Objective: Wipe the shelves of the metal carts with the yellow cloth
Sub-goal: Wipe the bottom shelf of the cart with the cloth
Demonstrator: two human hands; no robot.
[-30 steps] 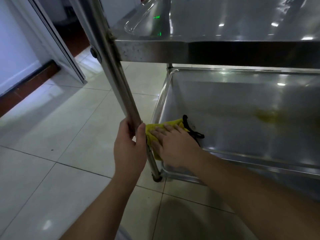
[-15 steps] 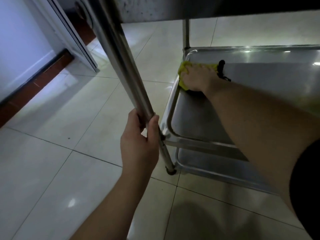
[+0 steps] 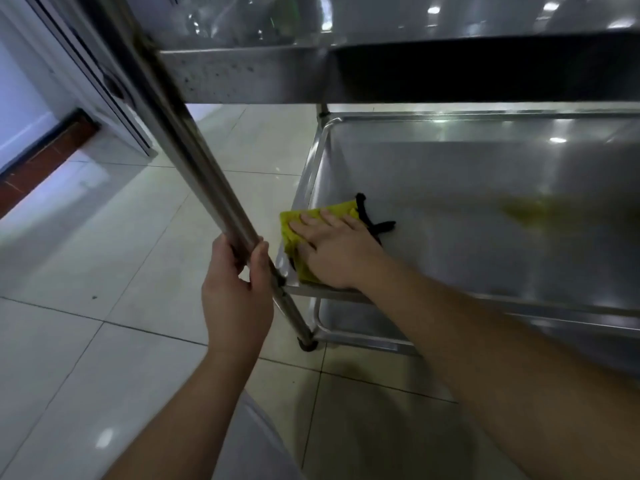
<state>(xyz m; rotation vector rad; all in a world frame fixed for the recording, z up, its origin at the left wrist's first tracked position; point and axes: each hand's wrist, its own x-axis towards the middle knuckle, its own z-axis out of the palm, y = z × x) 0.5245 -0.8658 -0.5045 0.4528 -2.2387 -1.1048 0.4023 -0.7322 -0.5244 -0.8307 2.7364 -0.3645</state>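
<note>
Yellow cloth [image 3: 313,216] lies flat in the near-left corner of the cart's middle shelf [image 3: 485,188], a shallow steel tray w/ raised rim; cloth is the only thing I see in that tray, plus its black trim or loop [image 3: 367,216] sticking out on the far side. A yellowish blur shows farther right on the steel, can't tell if it's a smear or a reflection. My right hand [image 3: 337,252] is spread flat on top of the cloth, fingers straight & pointing left, palm pressing it to the shelf, not curled round it. Left hand [image 3: 239,292] is wrapped round the cart's slanted corner post [image 3: 194,161], thumb on the right side of it, just left of the cloth corner. Above, the top shelf [image 3: 415,15] holds sth clear & glossy, too blurred to name. Below, the bottom shelf's rim [image 3: 363,336] shows by a caster [image 3: 307,345]. Pale tile floor [image 3: 104,306] around; a door frame [image 3: 104,81] at far left.
</note>
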